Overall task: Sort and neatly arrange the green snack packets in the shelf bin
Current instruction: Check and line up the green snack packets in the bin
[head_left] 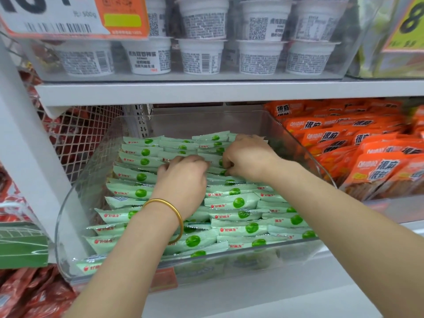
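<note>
1. Green snack packets (238, 203): lying in the clear shelf bin (68, 226), overlapped like shingles in roughly 3 columns from the front wall toward the back, most with the logo and green dot facing up.
2. Right hand (247, 157): deep in the bin over the right column, fingers curled and pinching the edge of a packet in the middle rows.
3. Left hand (183, 180): just beside the right hand, over the centre column, fingers bent down into the packets. Their tips are buried, so whether they grip a packet cannot be told. A gold bangle (174, 214) circles the wrist.
4. Progress, as a judgement: the task looks well along. The left column and the front rows read as orderly. The rows between and under the 2 hands are less even, and 1 packet on the left appears to show a different face, so straightening remains there.
5. Surroundings: orange packets (367, 157) fill the neighbouring bin on the right, and white cups (202, 56) stand in 2 tiers on the shelf (206, 91) above.
</note>
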